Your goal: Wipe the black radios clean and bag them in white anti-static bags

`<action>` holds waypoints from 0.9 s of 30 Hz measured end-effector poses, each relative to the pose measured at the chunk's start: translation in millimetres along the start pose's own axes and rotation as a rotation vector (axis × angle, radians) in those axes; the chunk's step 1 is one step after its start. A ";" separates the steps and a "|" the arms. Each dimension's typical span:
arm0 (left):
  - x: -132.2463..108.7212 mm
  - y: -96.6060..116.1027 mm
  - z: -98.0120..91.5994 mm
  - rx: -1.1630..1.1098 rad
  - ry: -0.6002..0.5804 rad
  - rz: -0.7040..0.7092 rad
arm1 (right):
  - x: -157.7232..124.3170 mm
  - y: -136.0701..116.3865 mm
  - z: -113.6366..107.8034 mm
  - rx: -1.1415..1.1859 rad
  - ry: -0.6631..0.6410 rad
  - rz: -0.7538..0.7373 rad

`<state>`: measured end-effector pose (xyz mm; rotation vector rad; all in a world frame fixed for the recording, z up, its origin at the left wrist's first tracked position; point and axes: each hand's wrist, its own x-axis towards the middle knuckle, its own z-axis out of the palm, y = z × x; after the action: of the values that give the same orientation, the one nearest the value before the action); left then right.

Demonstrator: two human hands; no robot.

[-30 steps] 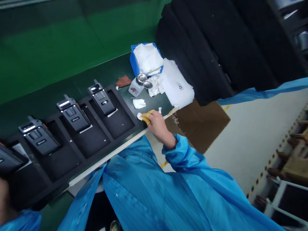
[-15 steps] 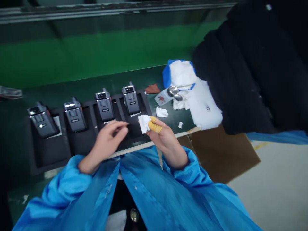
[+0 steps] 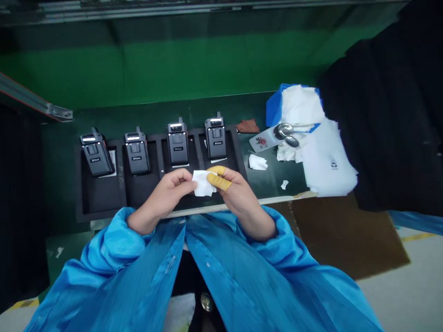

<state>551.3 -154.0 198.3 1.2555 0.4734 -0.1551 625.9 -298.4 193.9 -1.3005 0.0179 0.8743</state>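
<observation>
Between my two hands is a small white wipe (image 3: 203, 183), held above the front edge of the bench. My left hand (image 3: 169, 192) pinches its left side between thumb and fingers. My right hand (image 3: 238, 193), with yellow finger cots on thumb and finger, grips its right side. Just beyond, a black compartment tray (image 3: 100, 203) carries several dark walkie-talkies lying face down or back up, which I cannot tell. The rightmost walkie-talkie (image 3: 216, 138) is nearest the wipe; another walkie-talkie (image 3: 177, 144) lies to its left. White slips show under some of them.
Right of the tray lie a brown cloth scrap (image 3: 248, 126), a folded white wipe (image 3: 258, 162) and a flower-printed pump bottle (image 3: 265, 139). Behind are a blue box of white wipes (image 3: 275, 108) and a white plastic bag (image 3: 327, 161). A dark-sleeved person (image 3: 377, 115) is at the right.
My left hand has moved right and taken hold of the wipe's left side; before, it was apart from it. The view has shifted, so the bench things appear farther right.
</observation>
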 end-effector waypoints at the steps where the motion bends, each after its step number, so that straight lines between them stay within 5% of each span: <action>1: -0.4 0.6 -0.8 -0.047 -0.004 -0.027 | -0.4 -0.6 -0.1 0.010 0.004 0.017; 11: -4.2 5.0 -7.5 0.068 -0.013 -0.015 | -1.1 -9.1 -0.9 -0.166 -0.123 -0.011; 14: -7.4 5.1 -18.8 0.104 0.120 -0.016 | 0.1 -34.2 -34.0 -0.347 0.124 -0.291; 17: -9.4 -0.6 -34.4 0.142 0.237 0.003 | 5.5 -63.5 -85.1 -0.762 0.727 -0.706; 19: -10.0 -5.7 -41.7 0.136 0.266 -0.012 | 14.0 -75.1 -115.8 -1.028 1.014 -0.805; 22: -10.5 -11.4 -44.6 0.127 0.257 -0.020 | 31.0 -75.8 -141.6 -1.283 0.977 -0.685; 27: -16.2 -11.1 -40.3 0.155 0.258 0.009 | 38.6 -65.5 -142.9 -1.472 0.886 -0.554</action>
<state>522.3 -122.0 186.3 1.4375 0.6886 -0.0217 754.0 -397.0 184.7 -2.7775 -0.3304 -0.4215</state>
